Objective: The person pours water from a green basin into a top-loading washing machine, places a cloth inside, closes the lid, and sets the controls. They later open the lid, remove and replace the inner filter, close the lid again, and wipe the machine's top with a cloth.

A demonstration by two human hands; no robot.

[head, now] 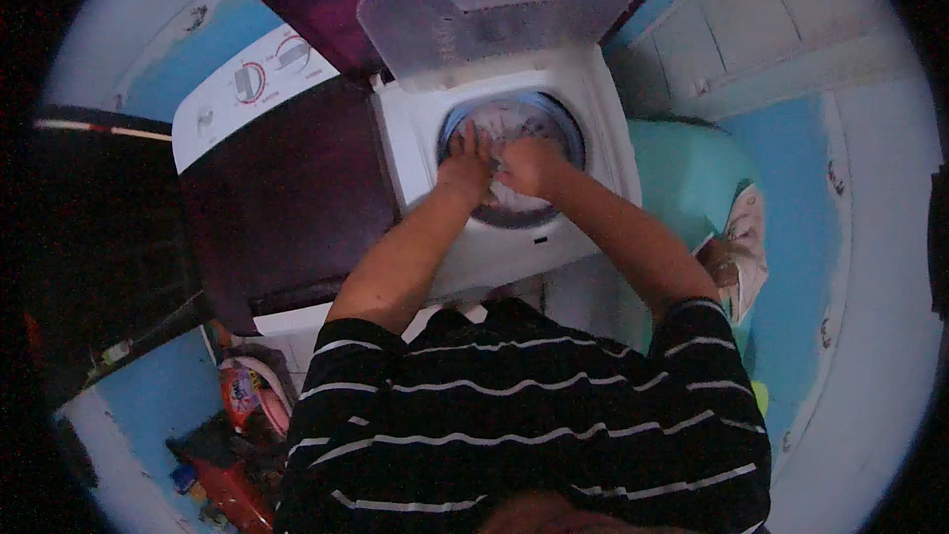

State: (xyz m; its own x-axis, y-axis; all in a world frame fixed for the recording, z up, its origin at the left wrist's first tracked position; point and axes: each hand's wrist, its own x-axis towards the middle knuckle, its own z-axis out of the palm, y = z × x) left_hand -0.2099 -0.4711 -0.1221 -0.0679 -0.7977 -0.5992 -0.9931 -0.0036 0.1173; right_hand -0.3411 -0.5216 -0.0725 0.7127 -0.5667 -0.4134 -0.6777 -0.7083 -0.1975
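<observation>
Both my hands are in the round opening of the spin tub [571, 135] of a twin-tub washing machine. My left hand [468, 163] lies with its fingers apart on a pale, patterned surface [511, 119] inside the tub; whether that is a spin cover or fabric I cannot tell. Beside it, my right hand [530, 165] has its fingers curled down against the same surface, and its fingertips are hidden. Behind the opening, the translucent spin-tub lid [511, 33] stands raised on its hinge.
The dark wash-tub lid [289, 208] is down on the left, below a white control panel [252, 85] with knobs. At right stands a turquoise plastic container [686, 170] with a pale cloth [747, 245] over its edge. A detergent packet [241, 393] sits low on the left.
</observation>
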